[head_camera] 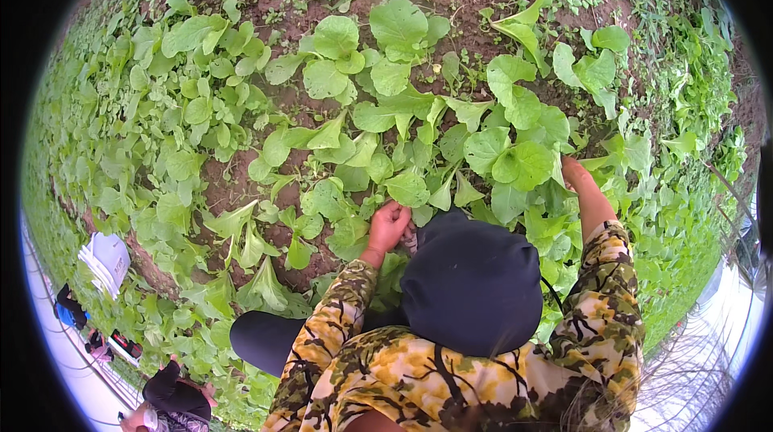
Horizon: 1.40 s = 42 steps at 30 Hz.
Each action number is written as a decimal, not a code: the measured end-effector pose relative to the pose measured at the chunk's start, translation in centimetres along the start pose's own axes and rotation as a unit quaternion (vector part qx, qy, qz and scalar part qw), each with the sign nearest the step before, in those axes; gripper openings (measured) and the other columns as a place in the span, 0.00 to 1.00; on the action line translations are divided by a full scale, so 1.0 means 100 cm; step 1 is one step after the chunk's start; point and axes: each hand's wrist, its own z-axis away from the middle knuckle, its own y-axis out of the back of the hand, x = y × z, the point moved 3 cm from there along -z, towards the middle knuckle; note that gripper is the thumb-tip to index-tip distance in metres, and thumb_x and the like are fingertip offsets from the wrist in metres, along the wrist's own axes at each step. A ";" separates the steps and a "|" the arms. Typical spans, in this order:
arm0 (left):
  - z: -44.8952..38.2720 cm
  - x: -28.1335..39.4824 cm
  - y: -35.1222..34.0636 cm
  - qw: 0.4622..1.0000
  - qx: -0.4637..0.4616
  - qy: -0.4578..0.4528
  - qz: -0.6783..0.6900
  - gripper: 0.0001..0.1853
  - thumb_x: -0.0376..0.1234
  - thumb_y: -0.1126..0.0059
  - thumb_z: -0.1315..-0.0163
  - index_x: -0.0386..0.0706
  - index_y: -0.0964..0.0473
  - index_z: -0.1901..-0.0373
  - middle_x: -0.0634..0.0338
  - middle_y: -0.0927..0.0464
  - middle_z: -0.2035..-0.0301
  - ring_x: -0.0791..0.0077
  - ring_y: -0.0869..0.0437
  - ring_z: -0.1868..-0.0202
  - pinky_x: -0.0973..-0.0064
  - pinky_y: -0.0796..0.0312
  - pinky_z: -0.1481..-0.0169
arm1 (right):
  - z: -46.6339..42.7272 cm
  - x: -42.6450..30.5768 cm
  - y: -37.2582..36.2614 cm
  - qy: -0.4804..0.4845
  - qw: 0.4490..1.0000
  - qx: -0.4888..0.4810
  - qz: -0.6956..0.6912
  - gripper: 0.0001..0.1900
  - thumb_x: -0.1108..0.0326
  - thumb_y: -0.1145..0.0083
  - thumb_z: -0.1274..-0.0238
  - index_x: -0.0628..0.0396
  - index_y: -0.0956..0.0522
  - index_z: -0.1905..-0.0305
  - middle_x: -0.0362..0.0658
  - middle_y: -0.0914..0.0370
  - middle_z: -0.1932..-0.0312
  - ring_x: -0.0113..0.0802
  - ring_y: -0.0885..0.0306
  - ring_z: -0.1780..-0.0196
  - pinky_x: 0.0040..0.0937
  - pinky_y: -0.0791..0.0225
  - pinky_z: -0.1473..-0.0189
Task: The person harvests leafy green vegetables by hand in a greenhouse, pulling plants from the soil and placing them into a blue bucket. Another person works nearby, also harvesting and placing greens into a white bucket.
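Observation:
My left hand is low among the leafy green plants, just left of my dark-clad knee. Its fingers are curled at the base of a plant with a broad leaf; what lies between them is hidden. My right hand reaches in from the right beside a large leafy green, its fingertips covered by leaves. Both sleeves have a yellow, green and black camouflage pattern. Several cut or pulled greens lie on their sides left of my left hand.
Rows of leafy greens surround me, with brown soil between them. White crates or bags stand in the plants at the left. A person in dark clothes is at the lower left, and another is farther off near the field's edge.

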 end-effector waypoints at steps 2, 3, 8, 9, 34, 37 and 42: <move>-0.002 0.001 -0.007 1.000 -0.011 -0.002 0.006 0.09 0.32 0.51 0.38 0.36 0.30 0.74 0.60 0.23 0.83 0.81 0.26 0.87 0.84 0.37 0.84 | -0.015 0.030 0.003 0.080 0.996 0.030 -0.003 0.12 0.63 0.50 0.41 0.60 0.26 0.58 0.48 0.24 0.71 0.35 0.27 0.74 0.36 0.37 0.79; -0.004 0.000 -0.007 1.000 -0.011 -0.008 0.003 0.09 0.33 0.51 0.38 0.36 0.30 0.74 0.60 0.23 0.83 0.81 0.26 0.87 0.84 0.37 0.84 | -0.013 0.030 0.007 0.151 0.987 0.050 0.014 0.12 0.63 0.50 0.41 0.59 0.26 0.59 0.46 0.24 0.72 0.32 0.28 0.75 0.33 0.38 0.79; 0.000 -0.004 0.001 1.000 0.003 -0.017 -0.016 0.09 0.33 0.51 0.37 0.37 0.30 0.73 0.60 0.23 0.83 0.81 0.26 0.87 0.85 0.37 0.84 | 0.100 -0.037 0.076 0.082 0.935 0.030 -0.344 0.09 0.60 0.50 0.37 0.53 0.25 0.64 0.33 0.33 0.80 0.20 0.42 0.83 0.20 0.47 0.85; 0.001 -0.002 0.002 1.000 0.006 -0.015 -0.014 0.09 0.33 0.51 0.38 0.37 0.30 0.74 0.60 0.23 0.83 0.81 0.26 0.87 0.85 0.37 0.84 | 0.128 -0.058 0.097 0.070 0.926 0.068 -0.365 0.09 0.59 0.51 0.36 0.52 0.25 0.65 0.31 0.37 0.82 0.17 0.47 0.85 0.17 0.50 0.86; 0.004 -0.001 0.000 1.000 -0.013 -0.023 0.013 0.10 0.35 0.50 0.38 0.38 0.29 0.73 0.62 0.25 0.85 0.82 0.27 0.88 0.83 0.37 0.84 | 0.205 -0.255 0.066 0.508 0.844 0.165 -0.043 0.10 0.68 0.43 0.47 0.60 0.23 0.61 0.48 0.24 0.77 0.38 0.25 0.74 0.33 0.32 0.69; 0.004 0.003 0.003 1.000 -0.007 -0.028 0.002 0.10 0.35 0.50 0.38 0.39 0.30 0.75 0.62 0.25 0.85 0.81 0.27 0.88 0.82 0.36 0.84 | 0.247 -0.249 0.095 0.347 0.921 0.041 -0.176 0.13 0.60 0.43 0.41 0.61 0.23 0.63 0.36 0.27 0.78 0.19 0.33 0.76 0.23 0.36 0.75; 0.006 0.001 0.006 0.999 0.008 -0.048 -0.011 0.12 0.35 0.51 0.37 0.38 0.30 0.76 0.62 0.25 0.86 0.81 0.27 0.88 0.81 0.36 0.84 | 0.221 -0.162 0.220 0.285 0.903 0.195 -0.257 0.08 0.63 0.44 0.41 0.57 0.24 0.65 0.36 0.25 0.76 0.18 0.35 0.79 0.17 0.42 0.78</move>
